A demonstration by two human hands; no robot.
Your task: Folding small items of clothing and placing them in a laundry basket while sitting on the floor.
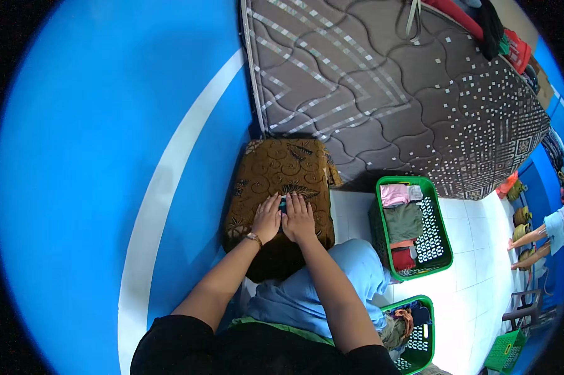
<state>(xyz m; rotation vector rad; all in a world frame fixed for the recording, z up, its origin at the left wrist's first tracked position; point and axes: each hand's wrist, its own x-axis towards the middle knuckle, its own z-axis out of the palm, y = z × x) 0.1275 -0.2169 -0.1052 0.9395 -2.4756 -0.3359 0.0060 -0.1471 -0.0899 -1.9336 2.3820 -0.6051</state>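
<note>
Both my hands lie palms down, side by side, on a brown batik-patterned cloth (282, 164) that covers a low, box-like block in front of me. My left hand (268, 218) wears a wristwatch at the wrist, and my right hand (298, 215) rests close beside it. Between and partly under the fingers shows a small dark and teal item (283, 204); most of it is hidden, so its kind and whether it is gripped cannot be told. Right of the block, a green plastic basket (389, 225) holds folded clothes (403, 222).
A grey patterned mattress (357, 84) leans beyond the block. A blue wall (99, 117) with a white stripe runs along the left. Another green basket (432, 328) with crumpled clothes (397, 328) stands at my right. Another person's legs (530, 246) are at the far right.
</note>
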